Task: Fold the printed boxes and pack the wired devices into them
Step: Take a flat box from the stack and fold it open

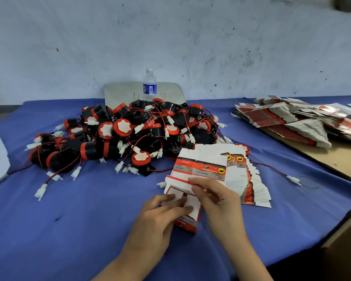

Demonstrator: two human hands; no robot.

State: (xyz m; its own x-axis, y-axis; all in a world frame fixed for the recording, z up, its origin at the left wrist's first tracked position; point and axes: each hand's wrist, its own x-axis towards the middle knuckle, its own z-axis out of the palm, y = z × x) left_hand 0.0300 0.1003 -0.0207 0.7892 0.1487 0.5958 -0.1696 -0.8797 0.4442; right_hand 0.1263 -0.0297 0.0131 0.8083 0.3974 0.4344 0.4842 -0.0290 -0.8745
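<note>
The blue tabletop (pixel 69 220) had lots of bare room at the front left, so a hand could slide there. A big pile of wired devices (pixel 126 134) blocked the middle, with loose wires and white plugs (pixel 41 191) spilling out to the left. A water bottle (pixel 149 85) stood behind the pile. A fan of flat boxes (pixel 249 187) lay just right of the hands. More flat boxes (pixel 288 118) filled the far right corner on brown cardboard (pixel 332 159).
</note>
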